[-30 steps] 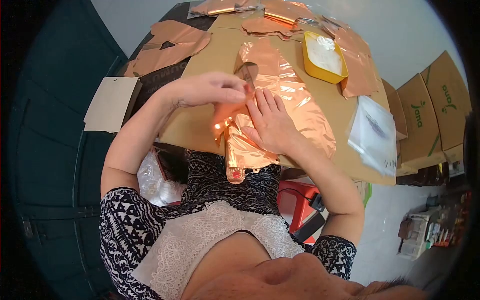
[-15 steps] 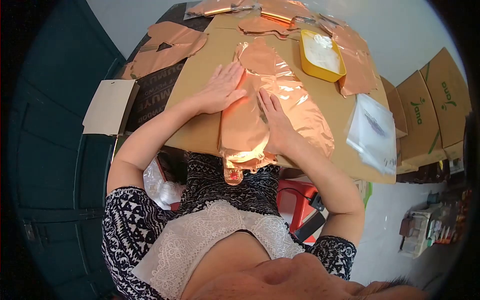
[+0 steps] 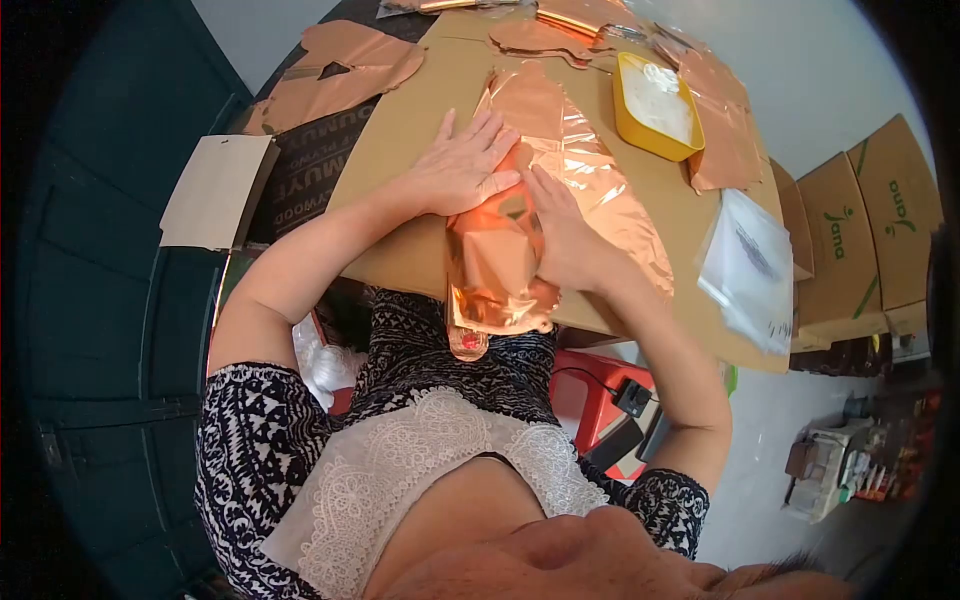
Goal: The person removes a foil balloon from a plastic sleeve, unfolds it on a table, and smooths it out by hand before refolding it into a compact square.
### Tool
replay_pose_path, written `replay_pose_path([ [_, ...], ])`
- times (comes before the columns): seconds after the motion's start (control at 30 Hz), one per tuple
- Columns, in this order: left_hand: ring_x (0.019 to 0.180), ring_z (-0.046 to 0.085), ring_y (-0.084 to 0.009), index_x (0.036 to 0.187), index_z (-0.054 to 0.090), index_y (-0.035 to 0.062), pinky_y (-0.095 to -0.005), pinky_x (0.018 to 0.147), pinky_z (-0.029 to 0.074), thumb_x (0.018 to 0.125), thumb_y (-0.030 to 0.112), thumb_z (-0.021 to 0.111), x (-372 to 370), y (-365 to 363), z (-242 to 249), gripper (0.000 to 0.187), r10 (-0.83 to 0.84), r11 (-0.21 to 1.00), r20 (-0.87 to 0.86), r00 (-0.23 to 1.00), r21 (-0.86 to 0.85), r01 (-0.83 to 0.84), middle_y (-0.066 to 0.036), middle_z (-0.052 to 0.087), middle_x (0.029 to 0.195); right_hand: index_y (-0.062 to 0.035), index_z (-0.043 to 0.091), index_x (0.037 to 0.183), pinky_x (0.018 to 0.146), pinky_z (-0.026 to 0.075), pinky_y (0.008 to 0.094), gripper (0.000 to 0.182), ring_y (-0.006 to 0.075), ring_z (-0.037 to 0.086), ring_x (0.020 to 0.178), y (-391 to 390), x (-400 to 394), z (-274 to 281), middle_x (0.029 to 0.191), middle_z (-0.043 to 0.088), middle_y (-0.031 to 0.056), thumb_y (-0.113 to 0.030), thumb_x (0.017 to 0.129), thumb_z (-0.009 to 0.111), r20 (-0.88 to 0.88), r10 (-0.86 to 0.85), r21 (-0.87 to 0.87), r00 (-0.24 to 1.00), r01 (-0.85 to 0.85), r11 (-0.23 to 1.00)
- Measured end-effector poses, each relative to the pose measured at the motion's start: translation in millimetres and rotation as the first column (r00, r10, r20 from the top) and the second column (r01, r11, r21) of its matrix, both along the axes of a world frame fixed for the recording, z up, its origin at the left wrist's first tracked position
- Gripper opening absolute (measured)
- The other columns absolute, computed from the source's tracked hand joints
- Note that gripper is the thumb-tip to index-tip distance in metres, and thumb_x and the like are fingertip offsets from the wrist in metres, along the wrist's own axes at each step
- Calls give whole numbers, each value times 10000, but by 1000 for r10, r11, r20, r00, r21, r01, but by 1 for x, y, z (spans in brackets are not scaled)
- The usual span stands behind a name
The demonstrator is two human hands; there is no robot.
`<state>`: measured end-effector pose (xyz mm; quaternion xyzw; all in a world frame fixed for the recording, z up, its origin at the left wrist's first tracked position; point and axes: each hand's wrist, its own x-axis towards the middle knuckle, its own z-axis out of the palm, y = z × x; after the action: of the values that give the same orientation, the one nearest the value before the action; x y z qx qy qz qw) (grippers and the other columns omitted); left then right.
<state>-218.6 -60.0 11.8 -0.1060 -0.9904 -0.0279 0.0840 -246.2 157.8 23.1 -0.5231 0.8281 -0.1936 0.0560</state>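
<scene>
A flat rose-gold foil balloon point(image 3: 500, 255) lies on the cardboard-topped table, its left part folded into a narrow strip. Its lower end, with a small tab, hangs over the near edge. My left hand point(image 3: 468, 165) rests on the strip's upper left edge, fingers spread. My right hand point(image 3: 568, 228) lies along the right side of the strip, its fingers stretched forward and its palm on the foil. Both hands press on the balloon without gripping it. To the right, the wider part of the foil spreads out, shiny and creased.
A yellow tub point(image 3: 648, 148) of white powder stands at the far right. Flat clear plastic bags point(image 3: 745, 265) lie at the table's right edge. More foil balloons point(image 3: 350, 75) are at the back and left. Cardboard boxes point(image 3: 845, 235) stand beyond the right side.
My left hand has slid a little right, and the folded strip under my hands now looks narrower and more crumpled. The camera view has shifted slightly.
</scene>
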Motion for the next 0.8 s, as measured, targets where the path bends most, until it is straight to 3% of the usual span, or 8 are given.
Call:
replay_pose_path([
  [0.1,1445,211,-378,1476,296,29,-643,1127,119,968,566,351,1,2,0,741,12,999,-15,1000,-32,-12,-239,255,1533,55,438,1370,1165,248,423,536,395,238,1424,15,-16,43,1471,352,268,-73,856,523,249,46,70,968,-65,995],
  [0.13,1443,216,-377,1473,299,29,-646,1125,123,958,582,363,1,2,-1,758,13,999,-20,1000,-32,-14,-241,258,1530,32,509,1316,1138,297,417,417,383,328,1388,29,-29,18,1442,419,240,-88,917,499,162,-7,-112,987,25,993],
  [0.23,1439,225,-378,1471,303,30,-657,1119,130,923,625,402,2,3,-2,816,11,999,-42,999,-51,-13,-244,262,1527,0,520,1331,1119,323,387,400,325,425,1350,35,-26,34,1418,484,199,-117,950,498,289,-104,-262,952,183,948],
  [0.33,1443,220,-376,1471,308,30,-666,1114,131,884,661,445,4,4,1,872,14,998,-32,999,-56,-16,-247,258,1530,-3,528,1320,1103,345,380,386,321,460,1321,23,1,40,1410,494,195,-141,960,503,239,25,-304,971,51,951],
  [0.43,1447,214,-374,1468,319,29,-669,1114,129,840,693,491,-3,-3,-11,930,-1,995,-50,999,-100,-4,-248,254,1534,6,485,1346,1112,336,439,513,370,425,1332,1,20,37,1415,463,222,-224,898,584,-25,314,-251,949,-309,917],
  [0.53,1450,213,-374,1465,326,27,-671,1115,124,794,717,536,0,-1,-9,985,5,997,-47,999,-74,-9,-256,255,1533,3,466,1358,1117,318,472,625,407,382,1349,-9,44,44,1442,404,254,-311,847,641,-110,430,-174,896,-444,879],
  [0.67,1445,219,-384,1467,321,20,-674,1116,117,753,744,566,6,5,3,1046,18,1000,-26,1000,-20,-18,-272,266,1523,-11,452,1378,1151,235,495,768,433,313,1382,0,54,25,1473,343,277,-505,816,623,-187,444,19,876,-449,893],
  [0.8,1445,211,-392,1469,314,8,-677,1113,117,740,767,560,6,4,5,1081,6,1000,-18,1000,-22,-6,-280,256,1522,-28,450,1400,1166,201,501,768,418,269,1415,22,69,14,1488,329,267,-538,842,591,-153,386,46,910,-383,923],
])
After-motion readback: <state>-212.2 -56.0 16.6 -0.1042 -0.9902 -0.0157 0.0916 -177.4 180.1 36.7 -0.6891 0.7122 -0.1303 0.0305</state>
